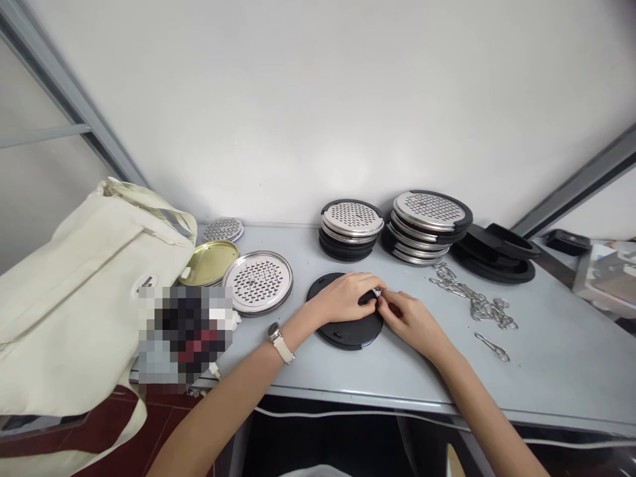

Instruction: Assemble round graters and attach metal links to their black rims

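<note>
A black round plate (345, 336) lies flat on the table in front of me. My left hand (348, 297) rests over it, its fingers curled round the far right edge. At that edge my right hand (405, 317) pinches with thumb and forefinger, touching the left fingertips. A small shiny metal piece (378, 292) shows between the two hands; most of it is hidden by fingers. To the right lie a heap of wire clips (489, 310) and one single wire clip (492, 346).
Behind stand two stacks of round graters with black rims, a shorter stack (352, 228) and a taller stack (428, 225). Black round trays (497, 255) sit farther right. Loose grater discs (258, 283), a gold lid (211, 264) and a cream bag (94, 285) are at left.
</note>
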### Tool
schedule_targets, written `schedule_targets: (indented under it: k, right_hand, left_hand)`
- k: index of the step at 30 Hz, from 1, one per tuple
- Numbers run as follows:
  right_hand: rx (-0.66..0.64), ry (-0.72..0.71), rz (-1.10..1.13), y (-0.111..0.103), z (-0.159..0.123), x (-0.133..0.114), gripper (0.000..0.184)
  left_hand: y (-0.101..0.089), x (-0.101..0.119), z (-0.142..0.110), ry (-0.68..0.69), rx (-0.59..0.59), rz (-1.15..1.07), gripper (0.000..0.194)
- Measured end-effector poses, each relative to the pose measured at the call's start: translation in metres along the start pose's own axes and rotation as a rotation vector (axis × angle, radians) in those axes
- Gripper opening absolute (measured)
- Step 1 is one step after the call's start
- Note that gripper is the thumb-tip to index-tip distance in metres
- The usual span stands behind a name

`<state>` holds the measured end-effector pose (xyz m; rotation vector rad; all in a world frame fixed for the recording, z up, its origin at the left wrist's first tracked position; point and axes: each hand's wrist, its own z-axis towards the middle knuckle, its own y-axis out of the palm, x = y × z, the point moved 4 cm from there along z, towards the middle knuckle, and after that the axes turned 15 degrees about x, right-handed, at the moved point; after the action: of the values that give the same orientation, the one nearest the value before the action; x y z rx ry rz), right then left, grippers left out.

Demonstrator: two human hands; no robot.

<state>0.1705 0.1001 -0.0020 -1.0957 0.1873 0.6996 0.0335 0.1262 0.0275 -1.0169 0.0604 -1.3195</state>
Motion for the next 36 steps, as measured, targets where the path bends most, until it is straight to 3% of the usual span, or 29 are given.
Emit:
schedule_targets:
  k: [22,36]
  right_hand:
    - [0.015,-0.034,-0.058,-0.0001,0.0003,-0.0019,0.029]
    - [0.008,-0.019,-0.031,0.0,-0.0003,-0.002,0.029]
  left_hand:
    - [-0.001,0.0009,-0.0005,-0.006,0.018,0.04,0.029]
    - [0.002,-0.005,-0.0023,-0.035,0.034,-0.093,0.026]
